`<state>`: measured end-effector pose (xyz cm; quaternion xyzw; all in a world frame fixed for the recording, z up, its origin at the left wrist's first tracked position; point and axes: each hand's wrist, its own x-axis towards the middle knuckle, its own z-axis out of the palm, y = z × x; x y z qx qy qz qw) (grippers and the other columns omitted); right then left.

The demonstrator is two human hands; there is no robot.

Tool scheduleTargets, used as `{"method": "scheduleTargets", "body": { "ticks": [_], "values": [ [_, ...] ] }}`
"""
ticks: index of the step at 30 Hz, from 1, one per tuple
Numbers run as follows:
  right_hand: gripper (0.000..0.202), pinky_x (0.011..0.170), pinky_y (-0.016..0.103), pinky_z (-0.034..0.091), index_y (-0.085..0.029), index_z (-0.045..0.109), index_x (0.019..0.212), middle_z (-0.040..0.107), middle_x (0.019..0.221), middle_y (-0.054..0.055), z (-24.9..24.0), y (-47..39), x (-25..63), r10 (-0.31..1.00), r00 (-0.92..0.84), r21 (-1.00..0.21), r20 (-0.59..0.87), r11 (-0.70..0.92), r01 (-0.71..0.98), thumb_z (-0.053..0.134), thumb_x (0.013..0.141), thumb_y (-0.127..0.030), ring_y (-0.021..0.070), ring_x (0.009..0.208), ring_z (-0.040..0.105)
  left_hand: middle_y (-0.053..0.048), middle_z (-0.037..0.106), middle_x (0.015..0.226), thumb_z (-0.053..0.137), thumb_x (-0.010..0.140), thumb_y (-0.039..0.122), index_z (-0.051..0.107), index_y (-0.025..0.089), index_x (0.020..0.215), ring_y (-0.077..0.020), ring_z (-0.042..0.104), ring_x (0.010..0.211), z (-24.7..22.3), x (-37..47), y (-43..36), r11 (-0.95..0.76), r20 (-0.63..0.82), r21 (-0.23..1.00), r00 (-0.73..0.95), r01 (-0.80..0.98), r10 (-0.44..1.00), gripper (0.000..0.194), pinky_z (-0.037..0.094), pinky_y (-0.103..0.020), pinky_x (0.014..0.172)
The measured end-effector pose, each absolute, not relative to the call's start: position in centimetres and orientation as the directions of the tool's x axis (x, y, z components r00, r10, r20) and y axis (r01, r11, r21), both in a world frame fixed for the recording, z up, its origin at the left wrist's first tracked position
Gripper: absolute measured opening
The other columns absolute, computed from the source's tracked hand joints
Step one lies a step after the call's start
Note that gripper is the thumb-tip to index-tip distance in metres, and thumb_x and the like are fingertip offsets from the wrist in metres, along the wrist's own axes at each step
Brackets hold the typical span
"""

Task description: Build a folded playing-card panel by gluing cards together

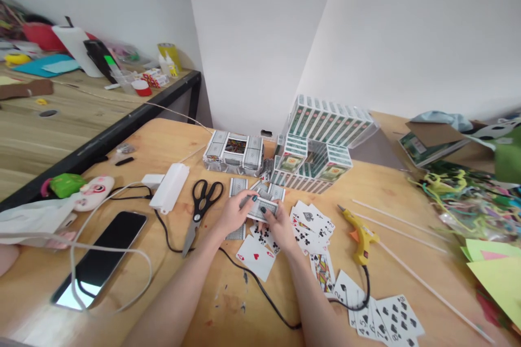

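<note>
Both my hands hold a grey-backed playing card (260, 209) between them, above the middle of the wooden table. My left hand (237, 210) pinches its left side, and my right hand (277, 219) has fingers on its right side. Whether it is one card or several, I cannot tell. Grey-backed cards (238, 187) lie under and behind my hands. Face-up cards with hearts (256, 256) are just below them. More face-up cards (311, 222) spread to the right. Behind stands a structure made of cards (235, 153), grey backs outward.
Black scissors (200, 211), a white power strip (170, 187) and a phone (101, 257) lie left. Green-and-white card boxes (321, 146) are stacked behind. A yellow glue gun (362, 238) with a black cable and white sticks (431, 282) lie right. Craft materials (451, 200) fill the far right.
</note>
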<state>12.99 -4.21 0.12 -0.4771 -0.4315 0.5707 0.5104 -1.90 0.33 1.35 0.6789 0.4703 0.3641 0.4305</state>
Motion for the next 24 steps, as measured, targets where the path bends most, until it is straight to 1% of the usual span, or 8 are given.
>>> {"method": "scheduleTargets", "body": {
  "ticks": [4,8,12,15,17,20,22,24],
  "values": [
    [0.033,0.037,0.024,0.040,-0.027,0.034,0.083,0.056,0.049,-0.009,0.2,-4.2,12.6,0.994,-0.049,-0.979,-0.096,-0.103,-0.175,0.055,0.081,-0.052,0.0121,0.035,0.049,-0.003,0.065,0.085,0.043,0.087,0.031,0.064,0.023,0.101,-0.0160,0.057,0.067,0.9,-1.5,0.0,-0.165,0.097,0.961,0.285,0.224,0.953,0.027,0.046,-0.025,0.058],
    [0.034,0.040,0.026,0.042,-0.026,0.036,0.087,0.056,0.051,-0.008,0.3,-4.2,12.6,0.996,-0.032,-0.968,-0.089,-0.094,-0.231,0.057,0.079,-0.053,0.0132,0.037,0.051,-0.002,0.061,0.082,0.045,0.085,0.032,0.055,0.021,0.116,-0.0115,0.048,0.052,0.8,-1.5,0.1,-0.065,0.043,0.993,0.218,0.094,0.975,0.034,0.040,-0.023,0.045],
    [0.035,0.038,0.026,0.039,-0.024,0.045,0.097,0.050,0.047,-0.008,0.2,-4.0,13.1,0.986,0.128,-0.981,-0.104,-0.081,-0.176,0.048,0.083,-0.057,0.0140,0.037,0.047,-0.002,0.060,0.085,0.052,0.081,0.030,0.050,0.022,0.120,-0.0097,0.047,0.051,0.9,-1.7,0.2,-0.026,0.004,0.994,0.211,0.105,0.978,0.040,0.041,-0.022,0.046],
    [0.035,0.043,0.027,0.040,-0.021,0.055,0.092,0.054,0.056,-0.003,-0.2,-3.9,14.0,0.926,0.377,-0.998,-0.013,-0.036,0.054,0.044,0.085,-0.053,0.0133,0.043,0.047,-0.005,0.061,0.096,0.049,0.084,0.031,0.039,0.023,0.130,-0.0095,0.051,0.053,0.6,-1.8,0.5,-0.042,0.032,0.988,0.073,0.150,0.997,0.048,0.044,-0.023,0.049],
    [0.030,0.056,0.031,0.046,-0.020,0.060,0.090,0.062,0.072,0.003,-0.6,-3.8,14.3,0.895,0.431,-0.963,0.113,-0.009,0.270,0.049,0.083,-0.047,0.0162,0.057,0.054,-0.008,0.059,0.106,0.049,0.085,0.031,0.033,0.023,0.133,-0.0128,0.059,0.069,0.4,-1.9,0.7,-0.075,0.083,0.980,-0.032,0.185,0.996,0.051,0.049,-0.025,0.059],
    [0.033,0.082,0.041,0.047,-0.021,0.060,0.106,0.064,0.106,0.009,-1.2,-3.8,14.2,0.912,0.301,-0.855,0.280,0.095,0.510,0.061,0.077,-0.037,0.0251,0.092,0.060,-0.013,0.050,0.124,0.049,0.085,0.028,0.036,0.021,0.126,-0.0183,0.057,0.104,0.0,-2.0,1.0,-0.145,0.181,0.956,-0.125,0.257,0.975,0.044,0.049,-0.031,0.081],
    [0.047,0.093,0.046,0.042,-0.023,0.055,0.119,0.059,0.121,0.010,-1.5,-3.8,13.8,0.925,0.197,-0.791,0.325,0.152,0.593,0.065,0.073,-0.033,0.0289,0.109,0.054,-0.012,0.052,0.122,0.047,0.086,0.027,0.041,0.020,0.120,-0.0193,0.055,0.109,-0.1,-2.1,1.1,-0.169,0.211,0.941,-0.120,0.295,0.970,0.036,0.047,-0.035,0.088],
    [0.053,0.094,0.048,0.041,-0.024,0.052,0.124,0.059,0.122,0.011,-1.7,-3.9,13.4,0.934,0.165,-0.755,0.317,0.143,0.641,0.066,0.074,-0.031,0.0303,0.111,0.052,-0.011,0.057,0.113,0.044,0.088,0.026,0.045,0.020,0.117,-0.0195,0.057,0.104,-0.3,-2.2,1.2,-0.171,0.211,0.935,-0.101,0.311,0.972,0.030,0.047,-0.036,0.087]
  ]
}}
